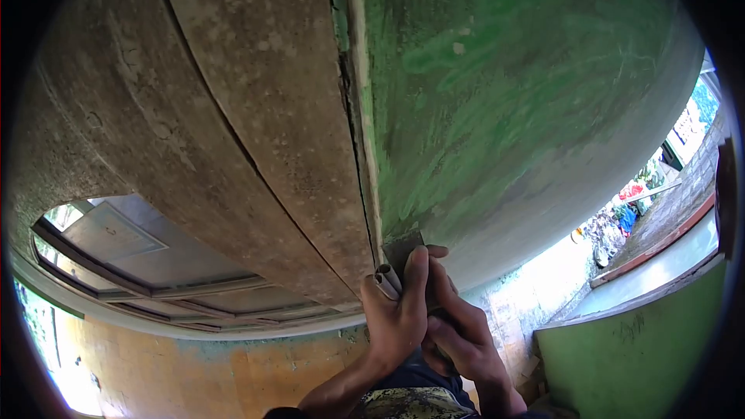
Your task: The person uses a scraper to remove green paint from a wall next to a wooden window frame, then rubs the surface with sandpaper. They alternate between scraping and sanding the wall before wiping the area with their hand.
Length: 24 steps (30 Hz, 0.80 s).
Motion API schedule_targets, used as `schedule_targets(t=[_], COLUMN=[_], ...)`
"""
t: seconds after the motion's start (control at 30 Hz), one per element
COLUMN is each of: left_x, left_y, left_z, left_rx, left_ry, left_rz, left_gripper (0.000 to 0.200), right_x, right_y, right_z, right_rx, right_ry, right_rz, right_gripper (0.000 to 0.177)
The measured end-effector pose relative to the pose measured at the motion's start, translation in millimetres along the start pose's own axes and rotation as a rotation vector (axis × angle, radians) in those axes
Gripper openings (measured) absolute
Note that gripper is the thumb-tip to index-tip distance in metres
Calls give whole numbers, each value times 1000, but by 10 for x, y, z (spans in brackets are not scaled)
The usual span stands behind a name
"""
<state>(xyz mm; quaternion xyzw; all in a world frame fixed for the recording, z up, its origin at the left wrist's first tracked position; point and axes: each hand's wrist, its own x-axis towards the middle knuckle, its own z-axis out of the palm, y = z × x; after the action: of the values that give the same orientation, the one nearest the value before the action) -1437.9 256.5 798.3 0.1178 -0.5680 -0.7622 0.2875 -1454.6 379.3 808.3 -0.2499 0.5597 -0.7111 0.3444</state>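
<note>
A flat grey scraper [404, 249] with a rolled, tube-like metal edge is pressed near the lower end of a green-painted surface [497, 93], close to its pale left edge. My left hand [397, 320] is closed round the tool, thumb lying up along the blade and the tube end showing beside it. Close against it on the right, my right hand [464, 334] is closed too, its fingers curled behind and beside the blade. Part of the scraper is hidden by my fingers. The green paint looks streaked and worn, with grey patches.
Brown weathered boards [264, 85] run along the left, split from the green surface by a dark gap. A framed window panel [116, 233] is at lower left. An orange-yellow wall [209, 372] stands below, a green ledge wall [636, 357] at lower right, with clutter [621, 221] outside.
</note>
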Motion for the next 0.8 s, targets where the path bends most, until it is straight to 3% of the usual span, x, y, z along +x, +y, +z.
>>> schedule_targets(t=[0.1, 0.23, 0.37, 0.8], left_x=[13, -76, -88, -75], left_y=[251, -52, 64, -83], left_z=[62, -39, -4, -22], left_rx=[-101, -61, -103, -51], left_ry=[-27, -13, -22, -18], left_rz=[-65, -63, -122, -91], left_gripper=[28, 28, 28, 28], right_x=[15, -39, -64, -19], right_y=[-190, 89, -24, 117], right_z=[13, -23, -29, -60], right_rx=[-21, -28, 64, -37], right_ry=[-36, 5, -46, -9], right_rz=[16, -4, 51, -9], right_gripper=[66, 67, 68, 68])
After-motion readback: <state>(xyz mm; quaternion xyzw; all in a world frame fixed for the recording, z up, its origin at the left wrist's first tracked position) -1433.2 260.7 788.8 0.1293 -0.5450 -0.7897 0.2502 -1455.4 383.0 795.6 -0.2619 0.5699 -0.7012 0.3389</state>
